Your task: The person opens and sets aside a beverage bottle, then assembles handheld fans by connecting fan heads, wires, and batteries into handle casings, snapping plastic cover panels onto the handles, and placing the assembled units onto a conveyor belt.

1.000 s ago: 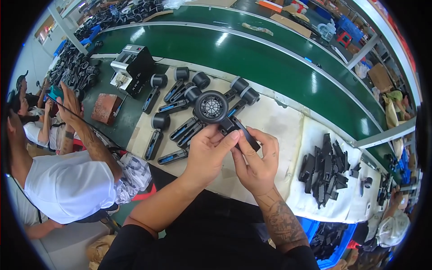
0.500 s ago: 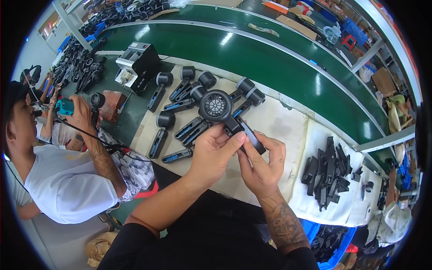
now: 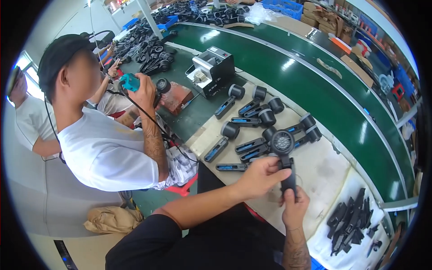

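Note:
A black handheld fan (image 3: pixel 283 143) with a round grille head is held over the table, its head pointing away from me. My left hand (image 3: pixel 262 178) grips it near the neck, thumb laid across the handle. Lower down, the fingers of my right hand (image 3: pixel 294 206) close round the handle's end. Just beyond and to the left lie several similar fans (image 3: pixel 217 149), their handles uncovered and showing blue parts inside. Part of that group is hidden behind the held fan and my left hand.
At right, a heap of black plastic handle pieces (image 3: pixel 348 220) lies on a white sheet. A black and silver machine (image 3: pixel 210 72) stands beyond the fans, beside a green conveyor belt (image 3: pixel 288 67). On my left, a co-worker (image 3: pixel 112 144) holds a teal power tool (image 3: pixel 130 83).
The view has swung left, bringing more of the co-worker into sight. The held fan has turned more upright, and my right hand has moved to the handle's lower end.

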### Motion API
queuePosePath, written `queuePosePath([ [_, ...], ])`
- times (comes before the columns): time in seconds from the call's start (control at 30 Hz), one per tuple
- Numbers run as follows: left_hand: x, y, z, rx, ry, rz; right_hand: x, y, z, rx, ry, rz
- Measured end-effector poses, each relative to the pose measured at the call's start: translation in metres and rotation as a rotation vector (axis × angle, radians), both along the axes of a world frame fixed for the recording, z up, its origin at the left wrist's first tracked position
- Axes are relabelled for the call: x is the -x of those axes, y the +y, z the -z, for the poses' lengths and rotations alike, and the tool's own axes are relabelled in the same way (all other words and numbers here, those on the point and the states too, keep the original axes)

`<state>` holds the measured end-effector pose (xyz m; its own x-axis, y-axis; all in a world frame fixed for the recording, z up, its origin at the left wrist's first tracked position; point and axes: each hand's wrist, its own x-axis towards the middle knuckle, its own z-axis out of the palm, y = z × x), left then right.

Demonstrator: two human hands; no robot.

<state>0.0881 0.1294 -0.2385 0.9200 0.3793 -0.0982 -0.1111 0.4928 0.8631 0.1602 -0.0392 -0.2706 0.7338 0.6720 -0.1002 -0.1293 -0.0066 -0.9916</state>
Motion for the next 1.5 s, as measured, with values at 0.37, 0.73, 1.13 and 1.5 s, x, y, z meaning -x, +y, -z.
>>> queuePosePath([
  [0.37,0.047,0.226,-0.052,-1.541,1.061,-0.481,-0.085,-0.046,0.068,0.553,-0.947,0.259],
  [0.73,0.064,0.245,0.049,-1.546,1.203,-0.330,-0.086,-0.052,0.068,0.552,-0.959,0.284],
  [1.13,0.090,0.234,0.088,-1.374,0.895,-0.703,-0.085,-0.062,0.072,0.486,-0.893,0.349],
  [1.5,0.114,0.223,0.150,-1.260,0.631,-1.048,0.004,-0.142,0.083,0.523,-1.119,0.337],
])
